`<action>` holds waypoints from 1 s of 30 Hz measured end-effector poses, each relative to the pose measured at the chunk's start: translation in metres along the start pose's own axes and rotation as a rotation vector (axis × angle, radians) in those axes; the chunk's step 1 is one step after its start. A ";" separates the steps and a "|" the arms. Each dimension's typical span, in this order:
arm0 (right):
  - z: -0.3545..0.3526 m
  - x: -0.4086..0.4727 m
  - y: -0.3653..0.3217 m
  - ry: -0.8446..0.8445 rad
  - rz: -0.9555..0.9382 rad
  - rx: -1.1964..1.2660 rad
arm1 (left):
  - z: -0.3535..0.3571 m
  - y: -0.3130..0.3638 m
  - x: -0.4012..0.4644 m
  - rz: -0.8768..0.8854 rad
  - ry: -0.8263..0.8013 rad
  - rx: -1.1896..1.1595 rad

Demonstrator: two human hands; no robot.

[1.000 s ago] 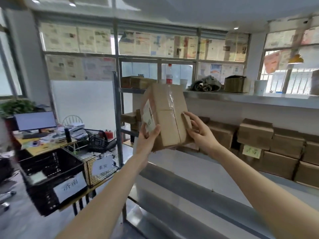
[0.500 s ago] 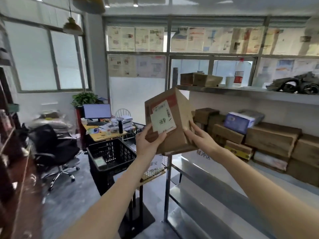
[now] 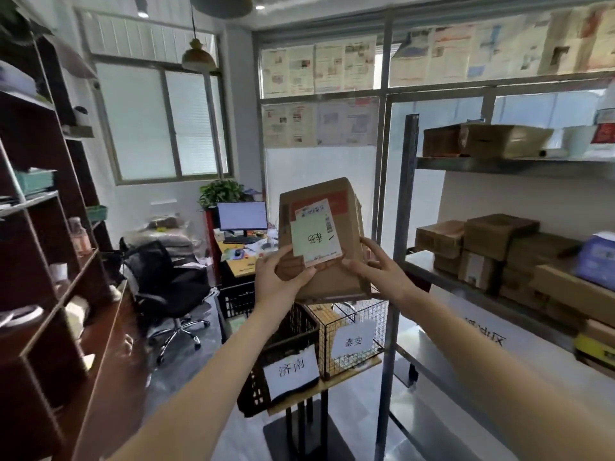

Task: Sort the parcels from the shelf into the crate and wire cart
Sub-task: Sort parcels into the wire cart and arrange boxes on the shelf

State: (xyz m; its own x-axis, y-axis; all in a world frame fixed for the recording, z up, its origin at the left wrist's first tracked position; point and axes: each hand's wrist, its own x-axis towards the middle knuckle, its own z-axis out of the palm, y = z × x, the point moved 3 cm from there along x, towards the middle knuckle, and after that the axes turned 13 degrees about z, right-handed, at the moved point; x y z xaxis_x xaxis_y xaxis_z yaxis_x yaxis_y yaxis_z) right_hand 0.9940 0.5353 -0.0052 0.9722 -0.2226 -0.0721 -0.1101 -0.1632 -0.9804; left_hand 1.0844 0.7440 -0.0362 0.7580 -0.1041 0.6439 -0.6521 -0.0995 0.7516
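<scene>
I hold a brown cardboard parcel (image 3: 336,281) up at chest height, its labelled face turned toward me with a pale green note on it. My left hand (image 3: 278,281) grips its lower left corner, thumb on the front. My right hand (image 3: 379,269) holds its right side with spread fingers. Directly below stand a black plastic crate (image 3: 286,341) and a wire cart (image 3: 352,334), each bearing a white paper sign. More cardboard parcels (image 3: 499,247) lie on the metal shelf (image 3: 466,287) to the right.
The crate and wire cart sit on a small wooden stand (image 3: 329,384). A shelf upright (image 3: 396,261) rises just right of the parcel. A black office chair (image 3: 166,281) and a desk with a monitor (image 3: 242,216) are behind. A dark wooden shelving unit (image 3: 43,261) fills the left.
My view has swung left from the shelf toward the crate and wire cart. The parcel has turned so its label faces me, and both hands have kept hold of it.
</scene>
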 end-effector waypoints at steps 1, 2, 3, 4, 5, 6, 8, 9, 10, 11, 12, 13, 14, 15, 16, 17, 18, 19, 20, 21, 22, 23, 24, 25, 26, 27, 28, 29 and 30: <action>0.000 0.020 -0.001 -0.005 -0.002 0.012 | 0.003 -0.009 0.013 -0.008 -0.002 0.013; -0.002 0.041 0.000 -0.004 -0.001 0.021 | 0.006 -0.020 0.026 -0.017 -0.007 0.030; -0.003 0.061 0.001 -0.007 0.010 0.038 | 0.009 -0.031 0.039 -0.024 -0.015 0.044; -0.005 0.081 0.002 -0.008 0.018 0.042 | 0.013 -0.040 0.052 -0.029 -0.021 0.057; -0.006 0.101 0.004 -0.008 0.028 0.049 | 0.018 -0.051 0.065 -0.038 -0.014 0.067; -0.008 0.118 0.005 -0.004 0.028 0.048 | 0.022 -0.061 0.077 -0.042 -0.006 0.070; -0.013 0.151 0.008 -0.002 0.034 0.054 | 0.030 -0.079 0.096 -0.057 0.011 0.068; -0.014 0.167 0.010 -0.001 0.039 0.064 | 0.033 -0.087 0.103 -0.062 0.018 0.063; -0.015 0.183 0.014 0.000 0.049 0.073 | 0.036 -0.098 0.109 -0.073 0.023 0.060; -0.016 0.199 0.018 -0.003 0.059 0.078 | 0.039 -0.108 0.114 -0.086 0.026 0.057; -0.016 0.213 0.024 -0.002 0.073 0.076 | 0.040 -0.119 0.117 -0.105 0.030 0.063; -0.015 0.227 0.029 -0.005 0.093 0.076 | 0.041 -0.130 0.122 -0.128 0.027 0.068; -0.015 0.240 0.033 -0.014 0.110 0.082 | 0.042 -0.142 0.126 -0.145 0.019 0.078; -0.015 0.252 0.037 -0.023 0.129 0.088 | 0.042 -0.155 0.132 -0.158 0.004 0.097; -0.017 0.265 0.042 -0.033 0.149 0.088 | 0.043 -0.168 0.137 -0.172 -0.016 0.126; -0.018 0.279 0.047 -0.040 0.170 0.083 | 0.044 -0.182 0.143 -0.186 -0.038 0.161; -0.021 0.295 0.053 -0.044 0.185 0.076 | 0.044 -0.198 0.149 -0.198 -0.063 0.192; -0.022 0.310 0.059 -0.042 0.196 0.074 | 0.045 -0.213 0.155 -0.206 -0.086 0.221; -0.025 0.326 0.066 -0.035 0.208 0.072 | 0.046 -0.230 0.161 -0.213 -0.108 0.251; -0.027 0.342 0.074 -0.028 0.220 0.070 | 0.048 -0.246 0.168 -0.220 -0.131 0.280; -0.028 0.360 0.082 -0.020 0.234 0.068 | 0.051 -0.263 0.174 -0.229 -0.154 0.310; -0.030 0.376 0.090 -0.018 0.249 0.063 | 0.054 -0.281 0.181 -0.235 -0.178 0.334; -0.032 0.393 0.098 -0.015 0.263 0.057 | 0.058 -0.300 0.188 -0.242 -0.202 0.353; -0.033 0.411 0.105 -0.010 0.276 0.052 | 0.063 -0.319 0.196 -0.247 -0.226 0.367; -0.035 0.430 0.113 -0.004 0.290 0.045 | 0.067 -0.339 0.204 -0.255 -0.249 0.377; -0.037 0.450 0.121 0.003 0.300 0.034 | 0.073 -0.360 0.213 -0.260 -0.268 0.383; -0.039 0.470 0.129 0.010 0.309 0.027 | 0.079 -0.381 0.222 -0.266 -0.284 0.387; -0.041 0.490 0.137 0.017 0.320 0.025 | 0.085 -0.402 0.232 -0.278 -0.303 0.392; -0.043 0.511 0.146 0.024 0.335 0.025 | 0.092 -0.423 0.240 -0.292 -0.322 0.397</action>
State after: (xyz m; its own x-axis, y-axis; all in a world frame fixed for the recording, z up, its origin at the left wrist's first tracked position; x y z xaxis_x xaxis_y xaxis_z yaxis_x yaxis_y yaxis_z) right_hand 1.4657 0.3564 -0.1777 0.8776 -0.2822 -0.3875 -0.4176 -0.0532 -0.9071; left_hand 1.5409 0.6702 -0.2120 0.9051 -0.3055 0.2959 -0.4194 -0.5258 0.7400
